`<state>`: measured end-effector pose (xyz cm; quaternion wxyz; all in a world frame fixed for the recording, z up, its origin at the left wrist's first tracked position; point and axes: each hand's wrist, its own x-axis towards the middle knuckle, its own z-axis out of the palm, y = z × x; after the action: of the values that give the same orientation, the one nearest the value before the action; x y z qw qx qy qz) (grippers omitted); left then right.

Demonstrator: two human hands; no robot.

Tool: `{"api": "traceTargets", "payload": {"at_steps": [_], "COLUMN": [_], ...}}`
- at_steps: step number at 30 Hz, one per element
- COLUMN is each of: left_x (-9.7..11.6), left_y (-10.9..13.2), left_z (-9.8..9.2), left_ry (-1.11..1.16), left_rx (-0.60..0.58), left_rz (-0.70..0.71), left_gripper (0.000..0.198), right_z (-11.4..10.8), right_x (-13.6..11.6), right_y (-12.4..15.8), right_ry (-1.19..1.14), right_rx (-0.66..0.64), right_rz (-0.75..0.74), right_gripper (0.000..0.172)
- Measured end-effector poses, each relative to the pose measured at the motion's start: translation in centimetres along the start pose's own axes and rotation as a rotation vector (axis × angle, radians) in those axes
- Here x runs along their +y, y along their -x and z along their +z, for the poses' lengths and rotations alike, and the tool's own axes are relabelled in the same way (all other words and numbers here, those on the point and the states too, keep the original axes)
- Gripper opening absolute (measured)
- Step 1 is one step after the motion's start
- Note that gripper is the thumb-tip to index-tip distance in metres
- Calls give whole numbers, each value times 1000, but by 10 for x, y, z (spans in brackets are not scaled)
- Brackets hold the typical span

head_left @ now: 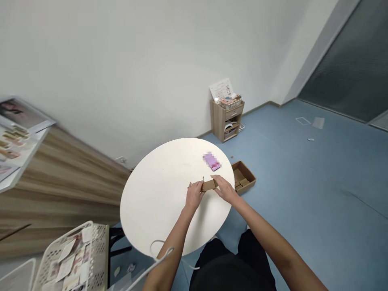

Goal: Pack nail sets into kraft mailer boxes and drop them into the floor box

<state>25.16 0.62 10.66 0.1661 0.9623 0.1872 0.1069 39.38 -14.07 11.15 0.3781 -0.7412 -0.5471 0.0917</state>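
A small brown cardboard piece [208,185] is held between my two hands above the right part of a round white table [151,194]. My left hand [194,195] grips its left end, fingers bent around it. At the other end, my right hand [223,188] has its thumb and fingers closed on the cardboard. Just beyond my hands, a purple item [211,160], partly pixelated, lies on the tabletop. A small thin dark thing shows beside the cardboard's upper edge, too small to make out.
On the floor right of the table stands a brown box [251,182] with cardboard pieces inside. A wooden cabinet [217,119] is by the wall. At lower left sits a white basket [98,254] of papers; a white cable [154,264] passes near my left forearm.
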Motion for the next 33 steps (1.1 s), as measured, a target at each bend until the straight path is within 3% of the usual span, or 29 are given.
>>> {"api": "traceTargets", "payload": {"at_steps": [4,8,13,17,21,26,30,33], "left_x": [48,107,180,222,242,236,214,191], "left_y": [-42,-88,-145,-179,-190,-189,-192,-192], "left_z": [10,42,114,193,277,354,417,484], "left_ry": [203,419,625,609,425,263,187,148], "left_rx": [-3,-51,-60,-87,-144,-345,-428,-475], "left_rz": [98,92,36,-119,-392,-482,-510,-561], "left_gripper": [37,40,46,50,51,51,52,55], "right_z": [-70,-146,-233,-265,-267,-240,-183,-121], "right_x": [48,104,186,265,341,416,479,536], "right_y": [18,33,41,41,37,18,10,18], "right_ry": [-96,-109,-136,-14,191,302,315,320], "right_rx": [54,5,-138,-287,-367,-455,-492,-510], "right_rz": [134,259,239,243,305,288,259,258], "right_gripper": [56,54,49,43,39,39,41,43]}}
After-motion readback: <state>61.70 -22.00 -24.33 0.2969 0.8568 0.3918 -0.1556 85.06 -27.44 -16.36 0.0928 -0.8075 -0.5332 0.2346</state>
